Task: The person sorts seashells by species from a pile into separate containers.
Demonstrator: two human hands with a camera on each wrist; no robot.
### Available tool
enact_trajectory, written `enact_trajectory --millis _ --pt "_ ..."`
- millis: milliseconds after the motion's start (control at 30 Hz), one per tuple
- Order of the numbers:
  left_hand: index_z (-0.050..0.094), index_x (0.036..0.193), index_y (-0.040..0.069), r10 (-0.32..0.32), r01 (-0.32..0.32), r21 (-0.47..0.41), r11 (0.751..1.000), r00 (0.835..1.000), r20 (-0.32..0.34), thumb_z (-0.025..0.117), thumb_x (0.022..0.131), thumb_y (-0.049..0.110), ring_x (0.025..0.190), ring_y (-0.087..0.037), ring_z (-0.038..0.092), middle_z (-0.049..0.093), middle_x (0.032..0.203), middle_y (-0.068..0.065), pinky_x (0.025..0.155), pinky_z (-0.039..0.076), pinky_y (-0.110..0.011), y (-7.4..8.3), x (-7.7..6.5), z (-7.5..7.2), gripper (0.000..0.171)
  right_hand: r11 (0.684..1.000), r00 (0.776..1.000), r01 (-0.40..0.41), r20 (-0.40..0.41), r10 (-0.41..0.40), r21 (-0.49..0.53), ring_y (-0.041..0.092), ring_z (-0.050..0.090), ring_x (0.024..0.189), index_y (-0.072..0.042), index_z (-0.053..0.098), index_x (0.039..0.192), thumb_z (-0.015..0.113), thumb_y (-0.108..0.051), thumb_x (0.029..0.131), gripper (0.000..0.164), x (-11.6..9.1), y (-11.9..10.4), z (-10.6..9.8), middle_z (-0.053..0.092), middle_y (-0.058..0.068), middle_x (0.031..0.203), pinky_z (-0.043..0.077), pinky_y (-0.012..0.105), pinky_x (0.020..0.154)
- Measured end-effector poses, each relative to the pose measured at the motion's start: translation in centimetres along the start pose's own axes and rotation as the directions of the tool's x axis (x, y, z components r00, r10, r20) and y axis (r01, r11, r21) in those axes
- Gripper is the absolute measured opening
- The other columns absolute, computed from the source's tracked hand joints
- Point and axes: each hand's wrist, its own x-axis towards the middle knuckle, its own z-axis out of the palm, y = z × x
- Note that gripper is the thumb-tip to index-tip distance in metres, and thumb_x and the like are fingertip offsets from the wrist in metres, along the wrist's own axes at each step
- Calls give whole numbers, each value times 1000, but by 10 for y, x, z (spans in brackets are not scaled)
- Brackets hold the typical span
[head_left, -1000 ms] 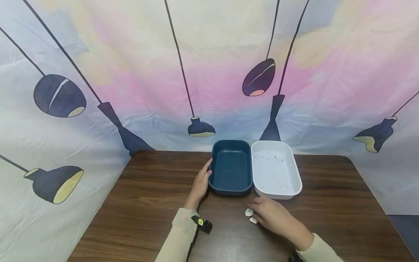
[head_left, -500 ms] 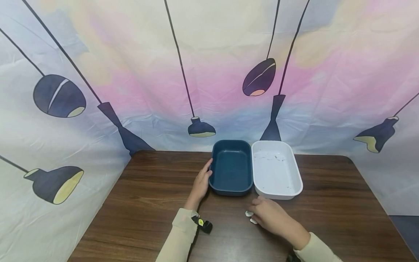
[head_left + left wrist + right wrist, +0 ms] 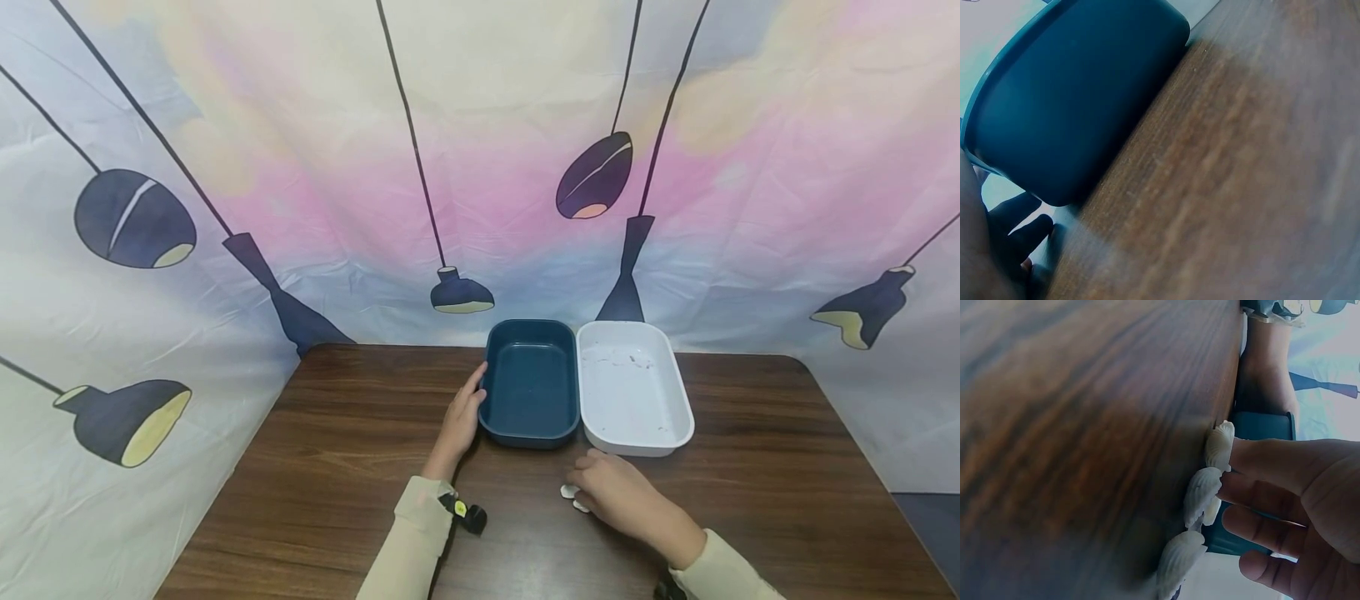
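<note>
Several ribbed white seashells (image 3: 1202,494) stand in a row close to the wooden table, clearest in the right wrist view. My right hand (image 3: 618,492) is over them, its thumb and fingers curled down to pinch one seashell (image 3: 1219,447). The fingertips are partly hidden behind the shells. In the head view only two shells (image 3: 569,492) peek out beside that hand. My left hand (image 3: 457,425) rests against the left side of a dark teal tray (image 3: 528,439), fingers extended along its wall. Part of those fingers shows under the tray's corner in the left wrist view.
Touching the teal tray on its right is a white tray (image 3: 633,404) with small dark specks in it. Both stand at the back of the brown wooden table (image 3: 337,467), before a printed cloth (image 3: 330,167). A wrist camera (image 3: 468,517) sits on the left wrist.
The right hand has shifted very slightly left over the shells, and the nearest visible shell has slid a little toward the person. The left hand and both trays have stayed in place.
</note>
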Motion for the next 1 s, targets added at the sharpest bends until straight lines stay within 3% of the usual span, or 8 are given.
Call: enact_trajectory --millis 533,1000 --pt "37 166 26 2 -2 5 1000 1000 -3 36 112 25 157 -33 29 34 170 -5 124 23 -63 3 0 -1 54 1000 1000 22 5 -22 -11 10 57 73 -14 78 86 89 -9 77 15 7 -4 3 65 -8 78 50 28 67" --pt "38 166 26 0 0 8 1000 1000 -2 36 111 26 157 -32 29 35 170 -4 124 23 -62 2 0 -1 54 1000 999 25 25 -25 -12 13 60 76 -13 79 93 88 -6 76 20 9 -8 3 68 -5 82 53 30 68"
